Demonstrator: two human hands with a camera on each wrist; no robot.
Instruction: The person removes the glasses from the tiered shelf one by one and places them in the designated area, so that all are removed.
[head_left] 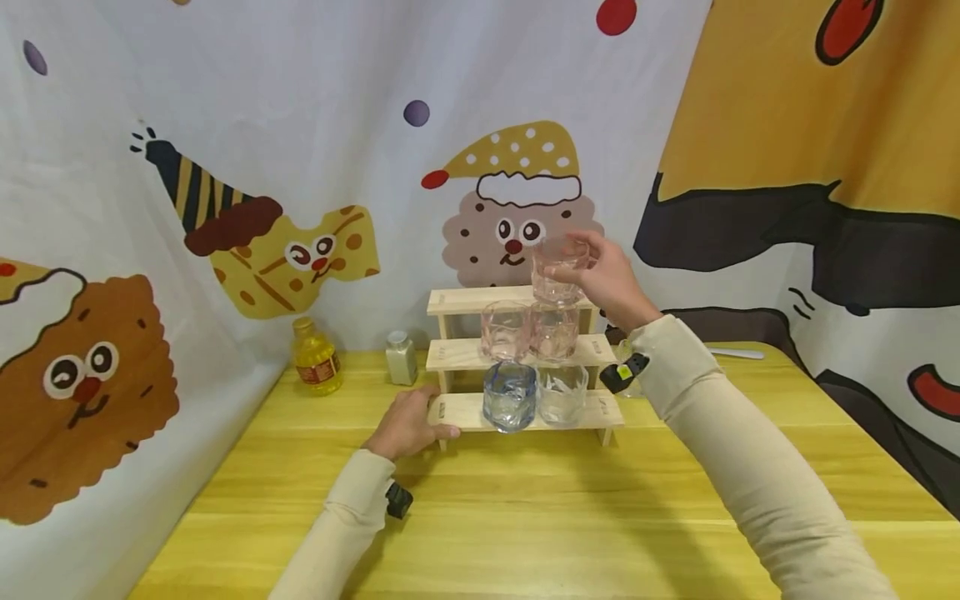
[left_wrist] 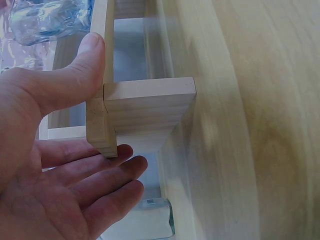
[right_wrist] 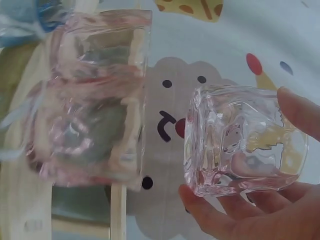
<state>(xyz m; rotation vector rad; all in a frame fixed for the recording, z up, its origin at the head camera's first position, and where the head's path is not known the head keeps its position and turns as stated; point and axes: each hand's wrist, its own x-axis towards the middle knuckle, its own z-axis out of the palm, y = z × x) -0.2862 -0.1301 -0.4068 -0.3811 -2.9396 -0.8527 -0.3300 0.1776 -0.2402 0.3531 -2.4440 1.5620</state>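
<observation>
Printed backdrop cloth (head_left: 337, 100) w/ cartoon faces hangs behind both hands. Wood-grain table (head_left: 487, 517) below them. 3-tier wooden stand (head_left: 467, 411) sits btwn: L hand (head_left: 408, 423) at its bottom-tier end, R hand (head_left: 611, 279) up by the top tier, R side. L hand part-closed on stand, thumb along front edge, fingers bent round the end. R hand curved round pink-tinted glass (head_left: 558, 275), thumb one side, fingers other; can't tell if its base touches the top tier.

Beyond L hand, to its L: yellow oil bottle (head_left: 317, 360), upright; nearer that hand, just behind, lidded glass jar (head_left: 401, 358). Mid tier, below R hand's glass: L pink glass (head_left: 504, 332) & R pink glass (head_left: 555, 332), side by side. Bottom tier, R of L hand: blue glass (head_left: 510, 398), then clear glass (head_left: 562, 396) beside it. R wrist & sleeve block view of a clear item (head_left: 632, 387) behind, ID unclear. Past R wrist, white handle-like pc (head_left: 738, 353) lies near table's back edge.
</observation>
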